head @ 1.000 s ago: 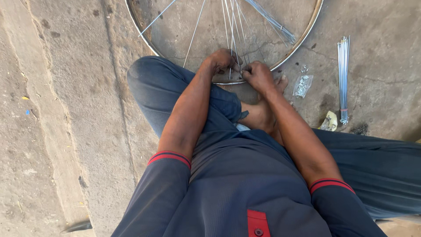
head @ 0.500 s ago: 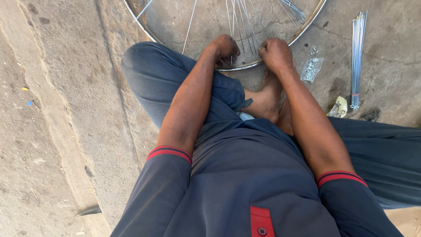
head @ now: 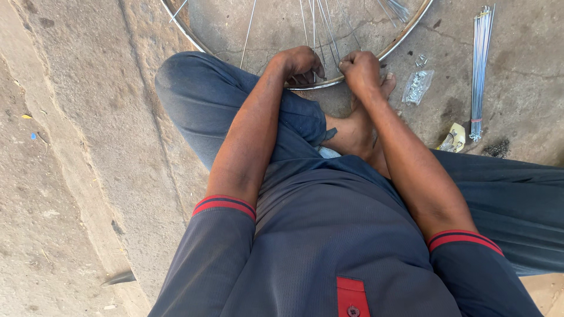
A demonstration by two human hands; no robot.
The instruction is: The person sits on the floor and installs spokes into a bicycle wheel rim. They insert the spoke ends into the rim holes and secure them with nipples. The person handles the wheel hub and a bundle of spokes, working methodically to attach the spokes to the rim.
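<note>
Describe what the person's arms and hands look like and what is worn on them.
Both arms are bare from above the elbow down. The left hand and right hand wear no gloves; no rings or watch show. Each arm has a short dark navy sleeve: the left sleeve and right sleeve both end in a red cuff band with a dark stripe through it.

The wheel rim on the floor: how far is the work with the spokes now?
Done: several spokes already run inward from the wheel rim. In hand: the left hand and the right hand are both closed at the near edge of the rim, where spokes meet it. Left: a bundle of loose spokes and a small clear bag of metal parts lie unused on the floor beside it.
</note>
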